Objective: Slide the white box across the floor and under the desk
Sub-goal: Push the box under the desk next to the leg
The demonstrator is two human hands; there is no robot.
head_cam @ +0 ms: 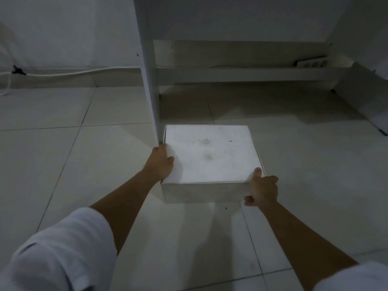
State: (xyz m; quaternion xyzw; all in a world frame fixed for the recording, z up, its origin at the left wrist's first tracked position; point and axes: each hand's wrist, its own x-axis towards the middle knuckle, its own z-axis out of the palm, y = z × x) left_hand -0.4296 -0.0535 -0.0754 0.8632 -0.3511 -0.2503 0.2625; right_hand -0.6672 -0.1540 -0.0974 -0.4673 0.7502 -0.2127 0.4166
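The white box (pixel 210 156) sits flat on the tiled floor, its lid faintly smudged. Its far left corner lies right beside the foot of the white desk's left side panel (pixel 148 76). My left hand (pixel 160 162) grips the box's left edge, thumb on the lid. At the near right corner my right hand (pixel 262 190) holds the box, thumb on top and fingers down the front face. The box's far half lies at the opening under the desk, where the floor is in shadow.
Under the desk a low crossbar (pixel 241 74) runs along the back wall, with a white power strip (pixel 312 63) lying on it. The desk's right side panel (pixel 361 101) stands at the far right. A white cable (pixel 69 72) runs along the skirting on the left.
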